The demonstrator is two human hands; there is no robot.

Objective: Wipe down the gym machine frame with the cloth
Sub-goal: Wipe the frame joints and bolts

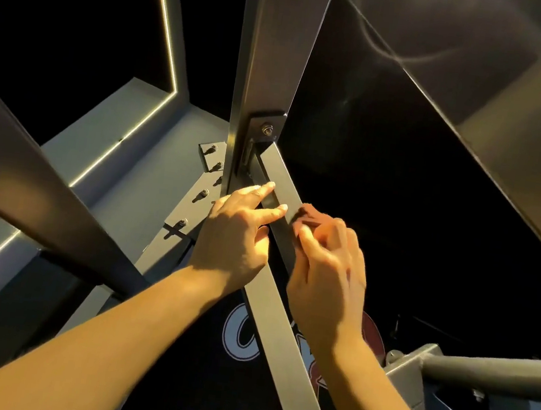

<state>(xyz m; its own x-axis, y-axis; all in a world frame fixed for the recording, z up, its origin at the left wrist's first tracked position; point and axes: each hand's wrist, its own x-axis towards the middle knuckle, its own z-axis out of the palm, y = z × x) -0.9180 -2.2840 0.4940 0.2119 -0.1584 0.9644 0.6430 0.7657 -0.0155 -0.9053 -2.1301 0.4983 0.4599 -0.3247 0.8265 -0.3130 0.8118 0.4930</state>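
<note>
A dark metal frame bar (283,336) runs diagonally from the lower middle up to a bolted joint (266,129) on a vertical post (274,52). My left hand (238,231) rests on the bar's left side, with its fingers spread across the bar's face. My right hand (326,263) is on the bar's right side and pinches a small reddish-brown cloth (308,214) against the bar's edge. Only a little of the cloth shows above my fingers.
A thick dark beam (36,186) slants across the left. A plate with several bolts (195,195) sits left of the post. A large dark panel (444,107) slopes at the upper right. Grey tubes (494,372) lie at the lower right. Light strips edge the grey wall (117,138).
</note>
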